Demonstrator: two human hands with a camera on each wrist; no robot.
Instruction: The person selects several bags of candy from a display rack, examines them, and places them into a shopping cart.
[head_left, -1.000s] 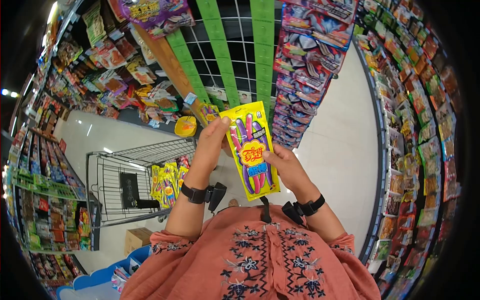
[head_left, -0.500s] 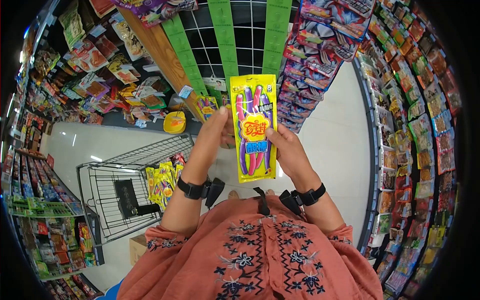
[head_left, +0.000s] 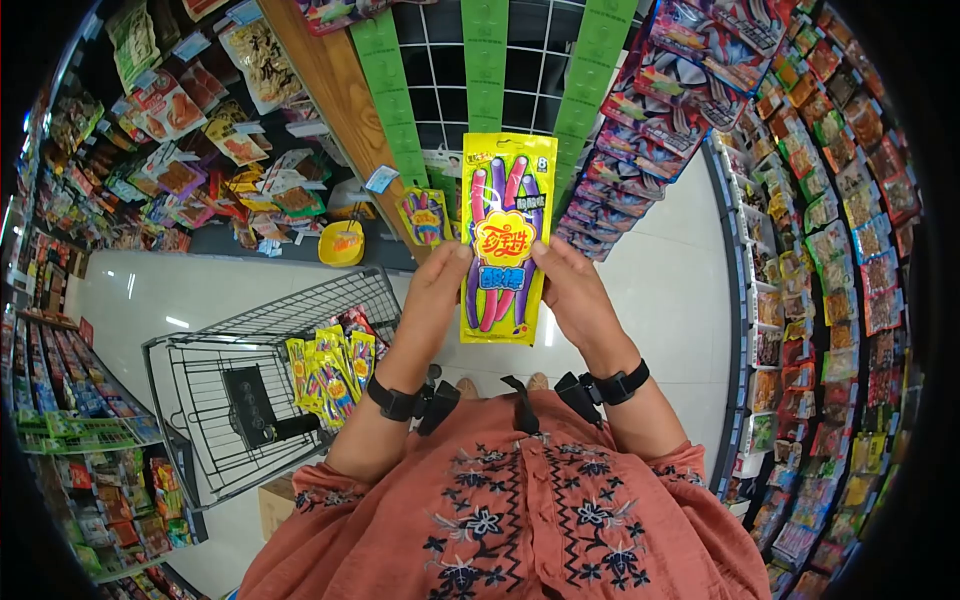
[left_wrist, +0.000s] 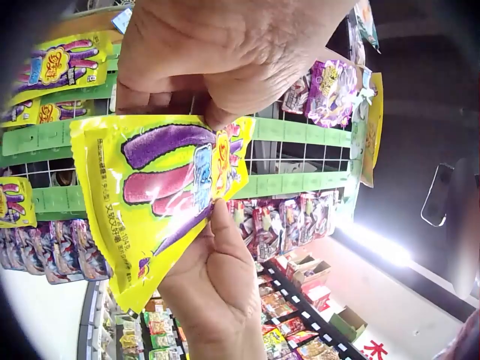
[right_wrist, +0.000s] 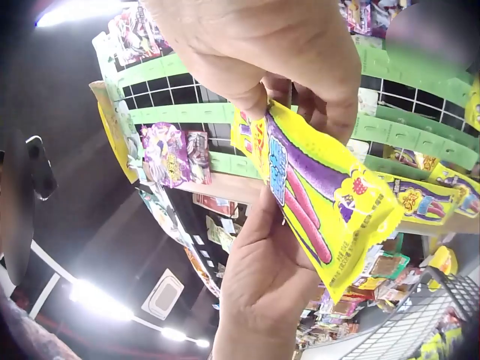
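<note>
Packet of flat, bright yellow plastic, printed with purple and pink sticks, was held up ahead of the person's embroidered coral blouse. Bare left hand and bare right hand pinched its opposite long edges, nearly closed, thumbs in front. Near me, a dark wire shopping cart carried similar yellow packets.

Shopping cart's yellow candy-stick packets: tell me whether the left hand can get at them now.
Probably not yet: the left hand grips another candy-stick packet. Once freed, its way looks open: nothing visibly covers the yellow packets in the shopping cart.
</note>
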